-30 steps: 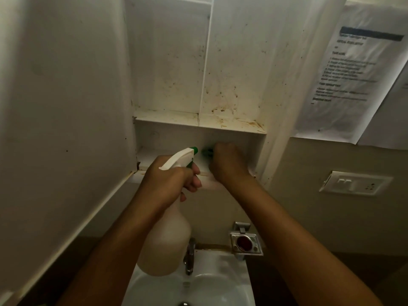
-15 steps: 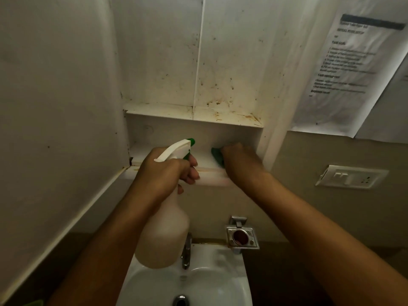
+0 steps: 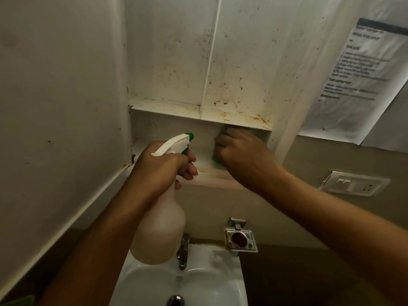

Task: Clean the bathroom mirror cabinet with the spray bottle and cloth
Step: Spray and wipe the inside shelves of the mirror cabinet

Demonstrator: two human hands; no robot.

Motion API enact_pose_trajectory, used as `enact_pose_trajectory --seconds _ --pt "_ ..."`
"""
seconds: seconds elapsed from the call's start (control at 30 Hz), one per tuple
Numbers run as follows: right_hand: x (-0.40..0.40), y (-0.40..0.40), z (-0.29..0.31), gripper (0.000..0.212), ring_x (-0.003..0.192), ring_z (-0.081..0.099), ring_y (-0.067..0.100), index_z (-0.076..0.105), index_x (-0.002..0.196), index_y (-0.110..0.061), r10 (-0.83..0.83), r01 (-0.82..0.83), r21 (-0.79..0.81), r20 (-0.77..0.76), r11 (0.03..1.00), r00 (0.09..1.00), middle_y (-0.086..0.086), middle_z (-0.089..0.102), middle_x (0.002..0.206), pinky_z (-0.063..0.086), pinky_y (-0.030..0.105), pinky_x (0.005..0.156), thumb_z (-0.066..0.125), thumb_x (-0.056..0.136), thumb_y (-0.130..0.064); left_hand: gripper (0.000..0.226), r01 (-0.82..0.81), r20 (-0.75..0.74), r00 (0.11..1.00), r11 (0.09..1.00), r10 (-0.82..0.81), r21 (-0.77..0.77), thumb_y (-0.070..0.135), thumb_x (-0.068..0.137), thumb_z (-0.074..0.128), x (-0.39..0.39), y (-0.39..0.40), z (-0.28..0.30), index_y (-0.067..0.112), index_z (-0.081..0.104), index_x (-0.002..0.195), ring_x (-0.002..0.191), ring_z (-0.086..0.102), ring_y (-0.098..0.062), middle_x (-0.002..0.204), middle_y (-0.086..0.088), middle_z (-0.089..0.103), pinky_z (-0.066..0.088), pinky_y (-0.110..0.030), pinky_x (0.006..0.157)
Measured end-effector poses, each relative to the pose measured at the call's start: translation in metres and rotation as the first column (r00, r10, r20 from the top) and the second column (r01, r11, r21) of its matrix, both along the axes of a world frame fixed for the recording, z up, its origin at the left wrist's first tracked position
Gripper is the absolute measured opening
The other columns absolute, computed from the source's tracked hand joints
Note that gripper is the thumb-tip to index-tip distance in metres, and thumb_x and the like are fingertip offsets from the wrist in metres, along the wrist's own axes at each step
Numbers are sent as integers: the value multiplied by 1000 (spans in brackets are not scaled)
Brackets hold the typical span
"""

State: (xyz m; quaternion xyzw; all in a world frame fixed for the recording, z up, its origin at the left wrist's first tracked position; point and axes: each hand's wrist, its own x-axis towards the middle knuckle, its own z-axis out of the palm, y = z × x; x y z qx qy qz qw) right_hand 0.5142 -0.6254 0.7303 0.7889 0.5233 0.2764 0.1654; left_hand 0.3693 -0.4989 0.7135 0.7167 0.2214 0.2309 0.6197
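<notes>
White cabinet interior [image 3: 172,62], head view — occupies the upper centre of the frame, its back panels speckled with brown spots and split by a vertical seam. Stained shelf [image 3: 198,112] crosses the centre; beneath it lies a lower compartment with a discoloured front lip.

Open cabinet door [image 3: 61,96]: fills the left of the frame, pale and lightly spotted.

Spray bottle [image 3: 159,228]: translucent body, white trigger head, green nozzle tip; hangs at centre-left, above the basin, nozzle directed into the lower compartment.

Left hand [image 3: 161,171]: centre-left, fingers curled round the bottle's neck and trigger.

Right hand [image 3: 240,155]: centre of the frame, inside the lower compartment just under the stained shelf, fingers bunched over the cloth and pressing it toward the compartment's back wall.

Cloth [image 3: 214,156]: green, only a small edge visible below the right hand's fingers — the rest hidden.

Washbasin [image 3: 220,281]: white, bottom centre, with a metal tap [image 3: 183,250] at its rear and a drain at the lower edge.

Metal holder [image 3: 240,238]: square, wall-mounted, right of the tap.

Switch plate [image 3: 355,183]: white, right of the frame, on the beige wall.

Printed sheet [image 3: 357,69]: upper right, text too blurred to read.

Green object [image 3: 19,301]: bottom-left corner, kind unclear.
</notes>
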Motion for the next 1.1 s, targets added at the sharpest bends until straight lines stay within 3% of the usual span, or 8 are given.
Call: enact_pose_trajectory --seconds 0.1,0.3,0.47,0.67,0.8,0.93,1.0,1.1 --pt "16 10 9 18 101 62 28 67 109 -7 -81 116 -195 183 974 980 11 66 109 54 39 82 61 93 -15 22 -6 9 1000 1000 6 1 -1 80 56 0 0 0 9 73 90 70 70 -14 74 -8 76 50 -28 58" --pt "20 5 13 19 88 69 23 65 109 -5 -233 278 -290 183 916 955 9 69 99 51 33 69 57 98 -19 22 -8 24 1000 1000 8 0 -1 81 57 4 -4 -3 11 73 89 66 70 -10 73 -6 75 52 -28 57" --pt "17 -7 15 24 101 66 24 63 116 -7 -298 359 -346 218 867 929 9 66 111 49 32 82 49 102 -21 22 -11 8 1000 999 12 -33 -2 80 57 9 -8 -5 10 73 88 61 69 -6 71 -5 76 50 -25 54" --pt "16 -2 17 28 91 66 23 67 105 -11 -222 315 -352 280 882 934 8 65 93 42 30 67 42 103 -24 22 -49 8 999 998 50 -38 -2 80 56 10 -6 -6 9 73 87 60 69 -6 72 -6 76 50 -25 55" --pt "11 -11 25 30 97 64 21 66 105 -14 -117 225 -412 271 883 955 4 68 104 36 28 69 40 103 -27 22 -62 16 998 997 63 -47 -3 78 55 5 -8 -7 9 73 86 60 69 -8 72 -7 76 52 -27 56" --pt "9 -23 29 31 72 54 16 65 97 -15 -112 165 -418 150 893 982 1 60 83 47 24 69 38 101 -31 23 -56 8 998 997 56 -52 -2 78 55 2 -10 -9 9 74 87 64 69 -11 72 -8 76 50 -28 59" --pt "10 -30 33 31 68 53 13 64 94 -17 -104 121 -418 65 900 993 -2 51 73 54 26 71 38 100 -32 23 -54 7 998 997 55 -49 -2 80 55 0 -11 -9 10 73 88 65 69 -12 72 -7 76 51 -28 59" --pt "10 -34 47 32 65 56 9 64 88 -19 -46 56 -448 32 892 998 -7 54 71 56 26 66 37 97 -35 22 -60 15 998 998 61 -35 0 82 56 -2 -10 -9 11 73 88 65 70 -11 73 -6 76 53 -27 58"
